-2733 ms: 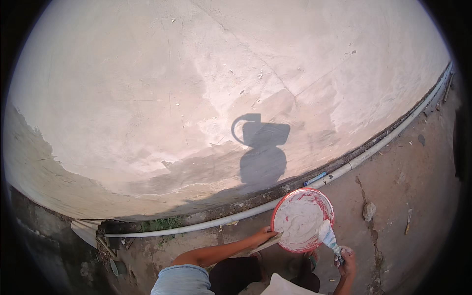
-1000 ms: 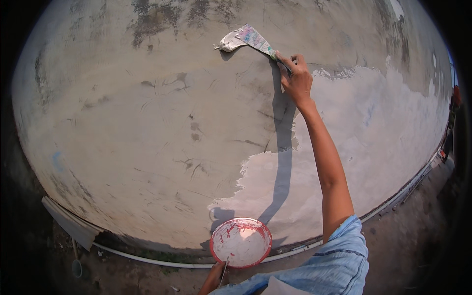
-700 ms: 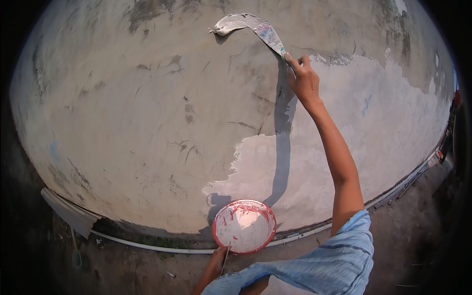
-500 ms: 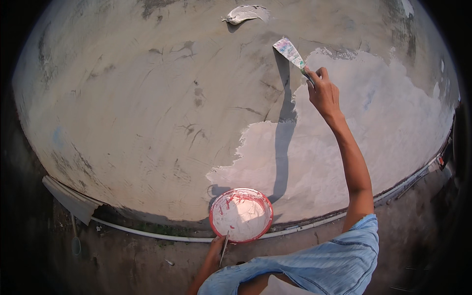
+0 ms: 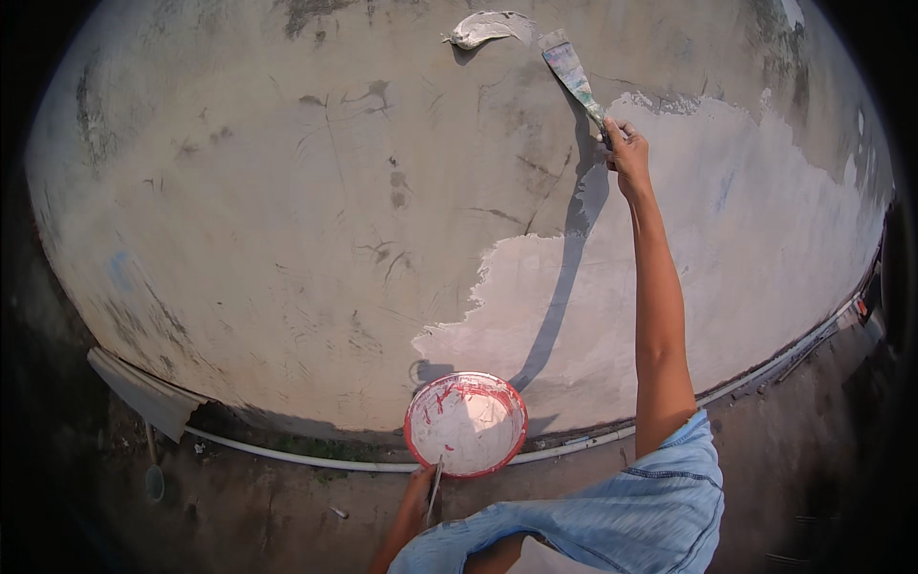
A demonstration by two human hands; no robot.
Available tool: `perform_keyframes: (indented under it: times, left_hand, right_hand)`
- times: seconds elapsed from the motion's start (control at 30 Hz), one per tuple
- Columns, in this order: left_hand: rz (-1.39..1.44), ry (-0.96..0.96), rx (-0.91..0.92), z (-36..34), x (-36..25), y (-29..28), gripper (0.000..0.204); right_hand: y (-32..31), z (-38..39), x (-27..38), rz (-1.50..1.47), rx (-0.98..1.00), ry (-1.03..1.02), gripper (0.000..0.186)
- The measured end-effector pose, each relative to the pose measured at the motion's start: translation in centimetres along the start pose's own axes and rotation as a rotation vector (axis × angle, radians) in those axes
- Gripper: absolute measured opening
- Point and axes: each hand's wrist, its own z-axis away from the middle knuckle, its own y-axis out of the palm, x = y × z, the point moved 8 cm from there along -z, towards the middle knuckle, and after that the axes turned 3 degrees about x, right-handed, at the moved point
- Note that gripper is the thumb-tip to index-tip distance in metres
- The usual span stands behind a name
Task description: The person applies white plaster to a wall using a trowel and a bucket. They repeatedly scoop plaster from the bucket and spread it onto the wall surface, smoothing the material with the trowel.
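Observation:
My right hand [image 5: 626, 153] is closed around the handle of a putty knife [image 5: 569, 72], its broad blade smeared with pale, faintly coloured filler. The blade points up the grey wall [image 5: 287, 210], its tip a little right of a thick dab of white putty [image 5: 483, 29]. Low in front of me, my left hand [image 5: 418, 488] grips the near rim of a round red basin [image 5: 522, 435] coated inside with white putty. A thin tool [image 5: 435, 493], seen edge-on, stands out by the left hand; its kind is unclear. Most left fingers are hidden under the basin.
A whitish coat of putty [image 5: 746, 239] covers the right part of the wall, with a ragged edge. A white pipe [image 5: 316, 461] runs along the wall's foot. At the lower left are a bent sheet [image 5: 143, 392] and a long-handled scoop-like thing [image 5: 155, 483].
My right hand has moved up and slightly left, and the putty knife's blade has risen closer to the dab of putty. My left hand and the basin stay nearly in place.

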Motion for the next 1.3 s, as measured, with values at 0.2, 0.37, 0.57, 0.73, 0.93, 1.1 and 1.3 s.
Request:
perform_keyframes:
  times: [0.2, 0.37, 0.57, 0.73, 0.93, 1.1, 1.3]
  left_hand:
    - [0.082, 0.011, 0.052, -1.7, -0.2, -2.0, 0.017]
    - [0.005, -0.012, 0.084, -2.6, -1.0, -4.7, 0.017]
    - [-0.013, -0.005, 0.116, -1.5, -2.7, -4.8, 0.018]
    - [-0.059, -0.022, 0.13, -1.0, -3.0, -6.5, 0.018]
    - [-0.034, -0.039, 0.164, -0.4, -2.9, -7.4, 0.021]
    - [0.063, -0.005, 0.122, 1.5, -5.9, -10.1, 0.02]
    - [0.082, 0.087, 0.109, 0.0, -4.4, -11.6, 0.018]
  right_hand:
    - [-2.3, 9.0, -2.9, -0.009, 0.024, 0.108, 0.028]
    - [2.8, 9.7, -1.9, -0.126, 0.117, 0.058, 0.033]
    - [5.9, 4.2, -3.3, 0.158, -0.1, -0.09, 0.033]
    - [7.1, 6.6, -5.8, 0.349, -0.22, -0.091, 0.043]
    - [4.6, 14.5, -8.8, 0.337, -0.31, 0.18, 0.048]
    - [8.0, 29.0, -4.4, 0.357, -0.046, 0.282, 0.033]
    - [13.5, 48.1, -10.5, 0.592, 0.618, 0.505, 0.024]
